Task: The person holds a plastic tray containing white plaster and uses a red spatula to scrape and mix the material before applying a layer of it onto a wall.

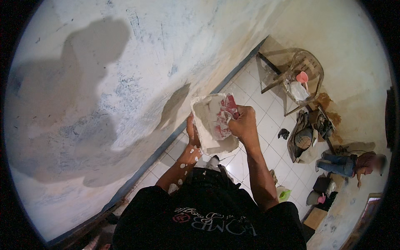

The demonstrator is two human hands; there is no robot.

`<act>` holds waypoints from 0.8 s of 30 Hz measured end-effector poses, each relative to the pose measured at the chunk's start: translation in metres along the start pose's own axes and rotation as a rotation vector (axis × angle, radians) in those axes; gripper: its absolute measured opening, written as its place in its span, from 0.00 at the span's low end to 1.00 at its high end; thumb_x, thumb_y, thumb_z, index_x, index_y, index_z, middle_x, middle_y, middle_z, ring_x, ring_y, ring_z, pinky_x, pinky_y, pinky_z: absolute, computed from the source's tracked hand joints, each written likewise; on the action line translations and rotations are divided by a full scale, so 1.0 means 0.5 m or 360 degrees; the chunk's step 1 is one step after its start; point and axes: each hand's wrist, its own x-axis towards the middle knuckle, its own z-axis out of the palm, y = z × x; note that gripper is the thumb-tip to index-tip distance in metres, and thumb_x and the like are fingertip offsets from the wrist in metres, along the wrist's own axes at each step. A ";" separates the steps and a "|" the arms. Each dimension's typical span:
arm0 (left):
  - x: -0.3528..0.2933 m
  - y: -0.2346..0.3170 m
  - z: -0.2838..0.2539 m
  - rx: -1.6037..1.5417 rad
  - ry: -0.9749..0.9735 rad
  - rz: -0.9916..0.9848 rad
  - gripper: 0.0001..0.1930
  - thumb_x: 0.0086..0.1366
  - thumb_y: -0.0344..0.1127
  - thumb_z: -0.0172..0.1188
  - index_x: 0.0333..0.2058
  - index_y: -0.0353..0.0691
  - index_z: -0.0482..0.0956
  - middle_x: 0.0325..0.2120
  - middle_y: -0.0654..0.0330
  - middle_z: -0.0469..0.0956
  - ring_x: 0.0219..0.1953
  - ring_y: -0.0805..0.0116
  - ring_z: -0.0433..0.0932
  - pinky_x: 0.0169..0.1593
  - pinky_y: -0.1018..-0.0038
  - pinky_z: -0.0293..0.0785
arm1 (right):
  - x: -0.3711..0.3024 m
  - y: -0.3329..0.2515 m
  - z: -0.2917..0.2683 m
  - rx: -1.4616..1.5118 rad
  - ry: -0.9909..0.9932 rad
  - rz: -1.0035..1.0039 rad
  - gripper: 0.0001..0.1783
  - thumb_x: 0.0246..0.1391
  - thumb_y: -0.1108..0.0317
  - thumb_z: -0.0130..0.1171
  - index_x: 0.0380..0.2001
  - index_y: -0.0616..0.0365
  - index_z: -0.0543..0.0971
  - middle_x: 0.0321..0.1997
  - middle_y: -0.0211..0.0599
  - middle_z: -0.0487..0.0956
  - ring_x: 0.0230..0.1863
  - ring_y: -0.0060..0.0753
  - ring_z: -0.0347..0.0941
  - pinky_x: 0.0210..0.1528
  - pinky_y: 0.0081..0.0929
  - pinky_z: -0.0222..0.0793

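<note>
- Right hand (243, 125) grasps the red scraper (227, 107), fingers curled round it; blade over the tub, and I can't tell whether it touches bottom.
- Left hand (192, 131) holds the tub (200, 140) along its near-left side; I can't see its fingers underneath. Tub sits between both hands, tilted toward my view.
- Done, as I judge it: paste (205, 111) is in the tub and smeared on the scraper; wall (137, 83) left of the left hand carries a whitish, cloudy layer over much of its face.
- Left, as I judge it: bluish scuffed patches show through that layer, beyond and left of the left hand. Coverage uneven; shadows hide part, so I give no fraction.
- Edges: blue skirting (233, 73) runs diagonally just beyond the tub and past the left hand. Wall is the limit on that side.
- Open room: tiled floor (266, 133) right of the right hand. Farther right: chair (318, 68), sack (296, 141), and another person (339, 163), all well apart from the right hand.
</note>
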 end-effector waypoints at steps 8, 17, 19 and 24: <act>0.007 0.004 -0.009 -0.0138 0.0106 -0.0058 0.31 0.62 0.55 0.42 0.58 0.40 0.63 0.53 0.52 0.68 0.53 0.54 0.69 0.58 0.58 0.64 | -0.008 -0.039 -0.017 -0.0048 -0.0036 0.0028 0.07 0.31 0.74 0.52 0.18 0.68 0.75 0.16 0.59 0.71 0.19 0.56 0.70 0.28 0.43 0.67; -0.008 0.006 -0.021 -0.0064 -0.0034 -0.0060 0.32 0.61 0.55 0.41 0.58 0.39 0.62 0.53 0.52 0.68 0.53 0.54 0.69 0.58 0.59 0.64 | -0.016 -0.064 -0.001 -0.0181 -0.0061 -0.0009 0.08 0.28 0.74 0.55 0.18 0.68 0.76 0.19 0.58 0.74 0.23 0.59 0.73 0.32 0.43 0.70; -0.006 0.007 -0.021 -0.0124 -0.0014 -0.0119 0.33 0.61 0.56 0.41 0.58 0.39 0.62 0.53 0.52 0.68 0.53 0.55 0.69 0.58 0.59 0.64 | -0.019 -0.076 0.000 -0.0137 -0.0095 0.0063 0.08 0.28 0.74 0.56 0.18 0.67 0.76 0.19 0.58 0.75 0.23 0.59 0.73 0.32 0.43 0.70; -0.009 0.007 0.020 -0.0041 -0.0062 -0.0005 0.34 0.59 0.58 0.42 0.58 0.40 0.63 0.53 0.52 0.68 0.54 0.55 0.68 0.58 0.59 0.64 | -0.022 -0.042 0.035 -0.0154 0.0087 -0.0335 0.06 0.30 0.76 0.52 0.18 0.67 0.74 0.14 0.54 0.69 0.16 0.52 0.68 0.25 0.39 0.65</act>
